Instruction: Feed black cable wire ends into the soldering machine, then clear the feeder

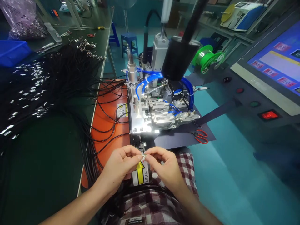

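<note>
Pale, thin wires [143, 156] pinched above an arrow label [140, 175]

The wires, one bit reddish, sit between both hands' fingertips, just before the machine's near edge. The left hand [122, 161] and right hand [165, 161] each hold them with thumb and forefinger drawn narrow. Below, the label's yellow arrow points toward the metal machine [142, 120], beside the characters 运行方向. On the orange surface [106, 107] to the left, a white-and-yellow sticker [122, 111] carries characters too small to read, near black cables [109, 120]. Red-handled cutters [201, 136] lie right of the machine. Upper right, a screen [278, 64] shows pink buttons with blurred lettering; the logo beneath is illegible.
</note>
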`<state>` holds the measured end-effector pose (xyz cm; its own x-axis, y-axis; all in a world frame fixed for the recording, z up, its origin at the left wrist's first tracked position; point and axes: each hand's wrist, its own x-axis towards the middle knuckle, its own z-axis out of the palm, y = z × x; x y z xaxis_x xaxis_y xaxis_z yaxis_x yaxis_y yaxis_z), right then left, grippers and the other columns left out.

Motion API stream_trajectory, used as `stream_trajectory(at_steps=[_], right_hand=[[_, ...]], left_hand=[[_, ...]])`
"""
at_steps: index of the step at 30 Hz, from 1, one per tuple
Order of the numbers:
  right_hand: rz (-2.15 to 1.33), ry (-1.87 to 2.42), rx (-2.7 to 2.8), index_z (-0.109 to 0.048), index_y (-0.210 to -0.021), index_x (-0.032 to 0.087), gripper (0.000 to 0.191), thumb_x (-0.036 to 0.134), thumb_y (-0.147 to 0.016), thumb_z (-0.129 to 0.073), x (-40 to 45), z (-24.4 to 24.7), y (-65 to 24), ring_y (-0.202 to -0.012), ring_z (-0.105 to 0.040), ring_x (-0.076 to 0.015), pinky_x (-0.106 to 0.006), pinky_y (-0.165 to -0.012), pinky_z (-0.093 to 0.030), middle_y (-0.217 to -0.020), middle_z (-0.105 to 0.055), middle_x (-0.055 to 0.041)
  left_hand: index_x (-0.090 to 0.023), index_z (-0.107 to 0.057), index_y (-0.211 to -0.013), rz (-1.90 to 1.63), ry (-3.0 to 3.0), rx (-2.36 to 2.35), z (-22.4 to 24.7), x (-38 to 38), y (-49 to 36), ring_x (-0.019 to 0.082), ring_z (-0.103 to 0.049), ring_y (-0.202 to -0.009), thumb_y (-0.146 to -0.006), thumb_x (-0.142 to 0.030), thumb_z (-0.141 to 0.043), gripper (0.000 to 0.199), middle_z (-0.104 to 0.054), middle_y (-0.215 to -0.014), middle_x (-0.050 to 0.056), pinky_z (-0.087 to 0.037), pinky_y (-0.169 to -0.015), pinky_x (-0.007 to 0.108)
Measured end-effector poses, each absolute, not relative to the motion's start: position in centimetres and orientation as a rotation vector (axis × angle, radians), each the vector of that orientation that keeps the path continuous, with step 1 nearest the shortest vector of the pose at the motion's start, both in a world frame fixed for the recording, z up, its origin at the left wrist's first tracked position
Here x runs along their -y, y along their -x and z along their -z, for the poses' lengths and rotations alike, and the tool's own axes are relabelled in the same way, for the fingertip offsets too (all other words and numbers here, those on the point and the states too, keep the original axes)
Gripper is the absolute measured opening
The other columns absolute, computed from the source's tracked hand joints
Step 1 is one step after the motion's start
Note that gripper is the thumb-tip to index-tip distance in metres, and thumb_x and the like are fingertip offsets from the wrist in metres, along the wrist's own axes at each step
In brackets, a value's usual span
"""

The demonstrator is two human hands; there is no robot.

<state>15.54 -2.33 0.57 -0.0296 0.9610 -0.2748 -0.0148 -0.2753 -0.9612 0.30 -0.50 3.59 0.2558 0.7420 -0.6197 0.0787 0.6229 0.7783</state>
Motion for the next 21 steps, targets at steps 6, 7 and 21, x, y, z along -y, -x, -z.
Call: stream_trajectory(at_steps=[6, 7, 21], right_hand=[[-1.368, 1.403, 1.102, -0.065, -0.072, 0.018, 0.012, 0.028, -0.078, -0.064, 2.35, -0.71, -15.22, -0.05, -0.049, -0.0106, -0.024, -0.048, -0.041, -0.062, -0.06, 0.0003], [-1.367, 1.405, 1.106, -0.065, -0.071, 0.018, 0.012, 0.028, -0.078, -0.064, 2.34, -0.7, -15.24, -0.05, -0.049, -0.0106, -0.024, -0.047, -0.04, -0.061, -0.06, 0.0005], [-1.359, 1.317, 1.151, -0.055, -0.069, 0.018, 0.017, 0.028, -0.082, -0.057, 2.14, -0.48, -14.86, -0.055, -0.043, -0.0104, -0.024, -0.052, -0.037, -0.064, -0.052, 0.0019]], left_hand=[[-0.016, -0.056, -0.075, -0.511, -0.858, -1.279, -3.51, 0.55, -0.26, 0.005, -0.023, -0.044, -0.077, -0.035, -0.061, 0.019, -0.033, -0.05, -0.009, -0.018, -0.041, 0.018], [-0.016, -0.056, -0.075, -0.509, -0.868, -1.284, -3.53, 0.56, -0.26, 0.005, -0.024, -0.044, -0.077, -0.035, -0.061, 0.02, -0.034, -0.05, -0.009, -0.018, -0.041, 0.018], [-0.015, -0.059, -0.076, -0.525, -0.975, -1.295, -3.81, 0.34, -0.4, 0.006, -0.036, -0.042, -0.075, -0.038, -0.063, 0.023, -0.047, -0.054, -0.005, -0.025, -0.038, 0.017]])
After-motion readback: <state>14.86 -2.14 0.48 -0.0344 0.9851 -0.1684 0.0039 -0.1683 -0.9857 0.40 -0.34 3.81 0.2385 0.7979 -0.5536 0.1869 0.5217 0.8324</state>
